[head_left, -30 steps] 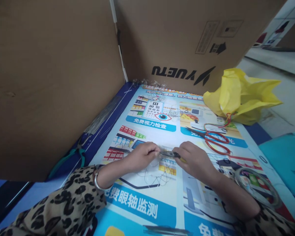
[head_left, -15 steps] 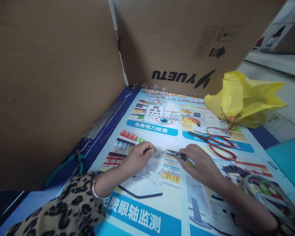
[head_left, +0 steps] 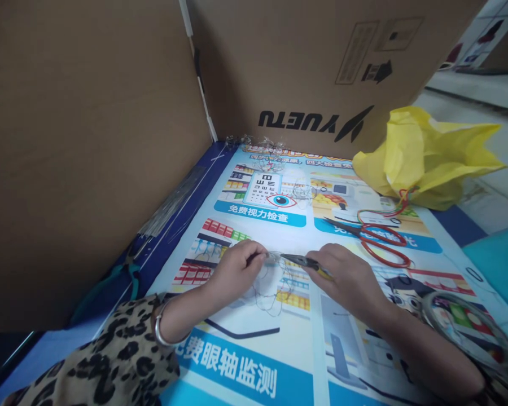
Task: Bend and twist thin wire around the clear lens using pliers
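My left hand (head_left: 242,267) pinches the upper end of a loose tangle of thin wire (head_left: 275,290), whose loops hang down over the printed sheet. In my right hand (head_left: 349,276) are long-nose pliers (head_left: 307,262) with yellow-and-black handles. Their narrow jaws point left and reach the wire just beside my left fingertips; whether they grip it is too fine to make out. Right of the pliers lie red-handled scissors (head_left: 385,242), blades toward the left.
Cardboard panels (head_left: 313,67) stand at the back and left. A yellow bag (head_left: 419,158) sits at right, above a clear coil (head_left: 461,327). Teal-handled pliers (head_left: 131,273) and straight wires (head_left: 163,211) lie at left. More wire tangles (head_left: 305,189) rest farther back on the printed sheet (head_left: 296,237).
The pliers' tip has shifted slightly left, closer to my left fingers, and the wire loops have swung a little. The camera view has tilted slightly. Both hands keep their holds.
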`<state>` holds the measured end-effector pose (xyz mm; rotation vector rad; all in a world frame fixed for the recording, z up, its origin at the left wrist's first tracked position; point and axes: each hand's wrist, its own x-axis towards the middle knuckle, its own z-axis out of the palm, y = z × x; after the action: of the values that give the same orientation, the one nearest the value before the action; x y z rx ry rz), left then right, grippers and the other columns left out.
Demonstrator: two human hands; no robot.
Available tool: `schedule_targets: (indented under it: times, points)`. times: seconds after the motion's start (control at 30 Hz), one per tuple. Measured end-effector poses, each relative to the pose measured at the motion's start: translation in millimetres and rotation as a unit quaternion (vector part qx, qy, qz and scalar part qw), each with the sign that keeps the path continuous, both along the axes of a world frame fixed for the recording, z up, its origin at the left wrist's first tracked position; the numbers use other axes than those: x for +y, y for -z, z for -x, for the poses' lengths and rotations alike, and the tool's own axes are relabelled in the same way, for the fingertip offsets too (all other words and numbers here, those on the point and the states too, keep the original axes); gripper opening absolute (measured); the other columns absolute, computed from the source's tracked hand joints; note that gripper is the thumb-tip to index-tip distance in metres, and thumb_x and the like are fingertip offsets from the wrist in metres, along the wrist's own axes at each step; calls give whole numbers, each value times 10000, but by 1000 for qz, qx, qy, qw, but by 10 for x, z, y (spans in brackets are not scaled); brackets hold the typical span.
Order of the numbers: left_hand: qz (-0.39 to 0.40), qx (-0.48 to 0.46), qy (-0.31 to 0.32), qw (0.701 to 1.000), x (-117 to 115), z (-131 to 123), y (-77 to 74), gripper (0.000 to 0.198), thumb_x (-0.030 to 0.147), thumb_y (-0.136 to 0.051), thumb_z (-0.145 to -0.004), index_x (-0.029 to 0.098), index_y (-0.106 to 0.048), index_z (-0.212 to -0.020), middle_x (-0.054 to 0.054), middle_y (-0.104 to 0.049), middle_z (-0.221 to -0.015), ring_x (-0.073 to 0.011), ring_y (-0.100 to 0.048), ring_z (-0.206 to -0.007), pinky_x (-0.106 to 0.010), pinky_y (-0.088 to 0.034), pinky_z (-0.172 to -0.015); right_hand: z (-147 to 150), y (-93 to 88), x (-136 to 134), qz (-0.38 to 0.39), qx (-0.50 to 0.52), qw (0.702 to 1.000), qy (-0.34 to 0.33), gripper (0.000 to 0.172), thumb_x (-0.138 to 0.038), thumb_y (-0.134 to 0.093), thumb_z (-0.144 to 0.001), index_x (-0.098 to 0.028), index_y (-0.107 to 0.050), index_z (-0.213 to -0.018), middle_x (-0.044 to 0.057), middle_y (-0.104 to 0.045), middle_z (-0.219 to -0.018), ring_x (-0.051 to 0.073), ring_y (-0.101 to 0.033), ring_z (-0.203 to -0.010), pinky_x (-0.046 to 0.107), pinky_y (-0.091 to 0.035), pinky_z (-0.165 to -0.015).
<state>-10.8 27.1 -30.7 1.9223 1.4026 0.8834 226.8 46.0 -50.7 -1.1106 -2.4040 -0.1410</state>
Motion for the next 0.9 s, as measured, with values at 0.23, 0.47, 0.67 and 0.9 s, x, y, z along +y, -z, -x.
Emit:
schedule_targets:
  times: [0.23,0.47,0.67,0.9]
  points:
    - [-31,21,3,999,-6,9,26,123,136,-456,-817,171,-561,-765,-6,-597,-764,-129,-552,-748,-243,-413,-686,27,-49,-32,-10,-22,1000,14,181,-299,-503,-840,-196,-645,-889,50,-622,-785,165,-566,-775,268,-421,-671]
    - [-32,16,-9,999,-29,8,48,103,150,-491,-802,179,-577,-850,-6,-613,-797,-124,-560,-727,-241,-430,-677,40,-53,-54,-12,-17,1000,22,175,-293,-508,-837,-187,-642,-877,50,-607,-769,167,-558,-766,272,-412,-679]
    - [-38,16,-19,999,-49,1,65,124,159,-529,-775,184,-584,-883,-3,-603,-762,-126,-555,-696,-239,-441,-648,45,-34,-66,-10,4,1000,22,161,-285,-515,-828,-194,-638,-875,48,-610,-777,171,-569,-765,272,-423,-673]
    - [-133,52,-31,989,-86,8,32,105,149,-533,-777,181,-584,-863,-23,-619,-783,-129,-561,-716,-237,-435,-649,6,32,-44,-15,29,999,14,166,-289,-537,-819,-182,-622,-915,58,-607,-810,172,-569,-780,270,-440,-690]
